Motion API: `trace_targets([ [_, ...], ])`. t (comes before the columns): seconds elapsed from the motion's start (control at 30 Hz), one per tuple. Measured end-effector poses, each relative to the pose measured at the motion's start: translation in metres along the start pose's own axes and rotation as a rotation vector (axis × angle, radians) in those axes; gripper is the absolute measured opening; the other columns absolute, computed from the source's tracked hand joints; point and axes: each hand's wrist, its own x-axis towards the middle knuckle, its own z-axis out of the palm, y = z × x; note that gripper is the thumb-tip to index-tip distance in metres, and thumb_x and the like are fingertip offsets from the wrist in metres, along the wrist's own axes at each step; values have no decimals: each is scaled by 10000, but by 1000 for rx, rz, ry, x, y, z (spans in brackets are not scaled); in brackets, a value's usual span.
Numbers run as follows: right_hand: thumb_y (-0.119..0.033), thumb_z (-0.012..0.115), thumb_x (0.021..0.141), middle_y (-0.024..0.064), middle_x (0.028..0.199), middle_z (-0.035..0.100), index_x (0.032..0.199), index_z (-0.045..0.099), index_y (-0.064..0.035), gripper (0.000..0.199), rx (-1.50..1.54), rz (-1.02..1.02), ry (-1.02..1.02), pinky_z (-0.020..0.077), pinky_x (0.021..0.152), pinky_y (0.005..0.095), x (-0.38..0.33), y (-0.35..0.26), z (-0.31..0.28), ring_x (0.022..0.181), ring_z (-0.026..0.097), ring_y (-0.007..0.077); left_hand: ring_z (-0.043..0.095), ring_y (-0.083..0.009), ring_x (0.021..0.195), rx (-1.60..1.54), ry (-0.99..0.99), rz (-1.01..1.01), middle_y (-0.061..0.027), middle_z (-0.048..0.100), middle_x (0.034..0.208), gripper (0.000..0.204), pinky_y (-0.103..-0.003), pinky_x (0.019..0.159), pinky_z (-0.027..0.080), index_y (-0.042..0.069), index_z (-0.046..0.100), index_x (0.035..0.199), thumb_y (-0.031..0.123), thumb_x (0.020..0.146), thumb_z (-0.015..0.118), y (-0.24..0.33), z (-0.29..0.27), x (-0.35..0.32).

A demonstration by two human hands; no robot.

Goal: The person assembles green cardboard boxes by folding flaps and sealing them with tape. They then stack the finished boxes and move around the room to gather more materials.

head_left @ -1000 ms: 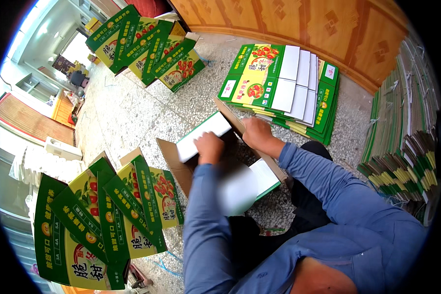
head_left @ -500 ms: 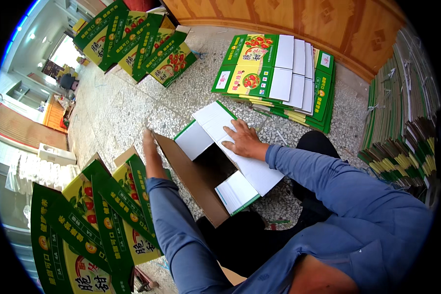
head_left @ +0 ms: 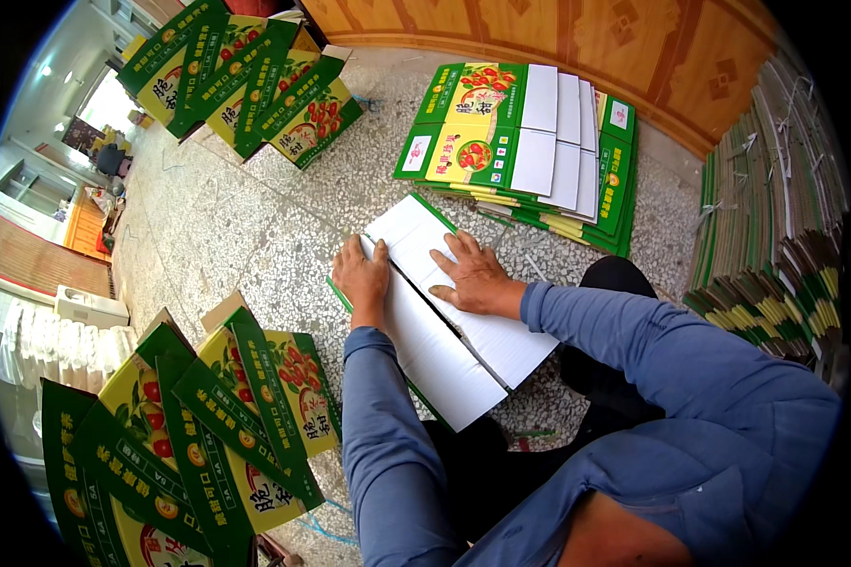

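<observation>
On the speckled floor [head_left: 222, 227] before me sits a box [head_left: 433, 342], its white flaps [head_left: 492, 335] nearly meeting. The left hand [head_left: 361, 280] and right hand [head_left: 475, 277] lie open, one on each. Closing seems underway; next calls for even downward pressure. Beyond lies a carton stack [head_left: 531, 151].

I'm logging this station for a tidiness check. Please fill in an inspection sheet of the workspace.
Surface: speckled floor.
Job's things: box, white flaps separated by a narrow gap.
Clutter: flat carton stack ahead, tied cardboard bundle at right, standing cartons at left.
Hands: left hand and right hand rest on the flaps, one each side of the gap.
Cables: nothing seen; blue string lies at lower left.
Surroundings: wooden panel ahead.
</observation>
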Motion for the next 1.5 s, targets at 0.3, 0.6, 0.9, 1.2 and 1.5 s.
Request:
trace_targets([
  [0.3, -513, 535, 890, 255, 1483, 269, 1408, 411, -51, 705, -95, -45, -7, 301, 995, 652, 0, -9, -1, 1405, 178, 444, 322, -383, 1374, 128, -34, -12, -126, 429, 1461, 644, -508, 1113, 217, 76, 462, 1383, 497, 898, 522, 1, 8, -4],
  [0.6, -559, 654, 784, 305, 1368, 420, 1243, 578, -34, 701, 97, -236, -273, 447, 923, 528, 23, 40, -15, 1230, 439, 450, 413, -426, 1279, 121, -40, 161, -189, 465, 1413, 552, -490, 1081, 278, 9, 479, 1352, 388, 952, 480, -7, 39, -5],
  [0.9, -212, 594, 792, 206, 700, 614, 750, 630, 23, 242, 492, 686, 602, 479, 631, 449, -200, 358, -16, 668, 624, 310, 322, -351, 1384, 451, -145, 138, -66, 337, 1528, 591, -417, 1152, 239, 187, 339, 1484, 526, 1005, 269, -21, 27, 12],
  [1.2, -360, 759, 771, 254, 1227, 566, 1299, 463, 62, 738, 278, 1501, -141, 502, 928, 422, -440, 399, 126, 1075, 600, 373, 335, -299, 1383, 225, -122, 208, -113, 384, 1495, 578, -400, 1144, 231, 137, 395, 1456, 495, 1007, 329, -45, 48, 24],
  [1.5, -286, 769, 636, 242, 982, 651, 990, 635, 53, 508, 352, 1376, 14, 518, 734, 400, -317, 383, 68, 915, 657, 325, 375, -326, 1345, 222, -95, 173, -141, 427, 1460, 512, -397, 1127, 262, 90, 444, 1418, 395, 1009, 398, -33, 38, 12],
])
